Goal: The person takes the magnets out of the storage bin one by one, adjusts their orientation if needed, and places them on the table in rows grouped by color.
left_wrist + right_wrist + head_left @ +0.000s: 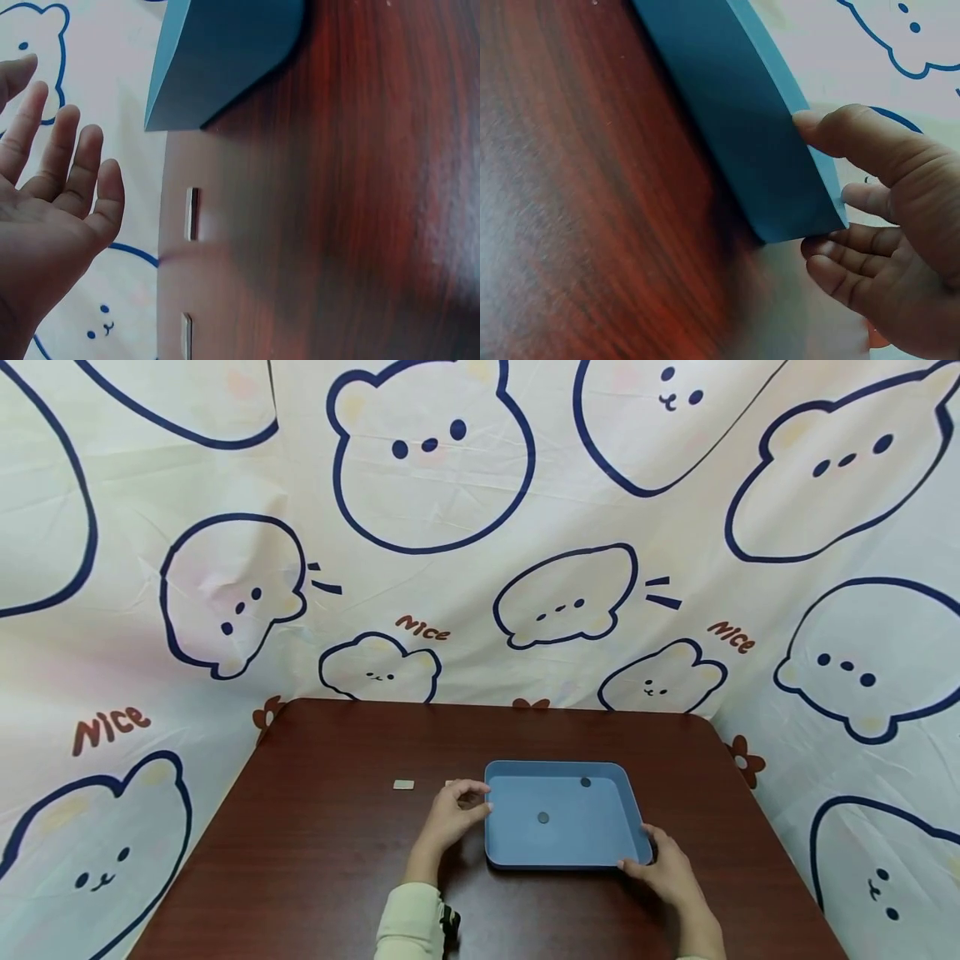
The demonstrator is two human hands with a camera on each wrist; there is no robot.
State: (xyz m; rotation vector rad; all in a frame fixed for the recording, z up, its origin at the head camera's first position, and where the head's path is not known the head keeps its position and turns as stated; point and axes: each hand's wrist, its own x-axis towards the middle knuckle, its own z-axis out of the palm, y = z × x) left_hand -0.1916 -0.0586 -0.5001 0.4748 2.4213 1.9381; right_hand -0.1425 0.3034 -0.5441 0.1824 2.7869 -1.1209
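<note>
A shallow blue tray sits on the table. Inside it lie two small round discs like coins, a grey one near the middle and a darker one near the far side. My right hand grips the tray's near right corner, thumb on the near rim and fingers around the side. At the left rim is my left hand, fingertips right by the edge. Its fingers look loosely bent and spread in the left wrist view.
Left of the tray lie two small pale flat pieces, one in plain sight and another mostly hidden behind my left hand. The dark wooden table ends at a hanging cloth printed with bears.
</note>
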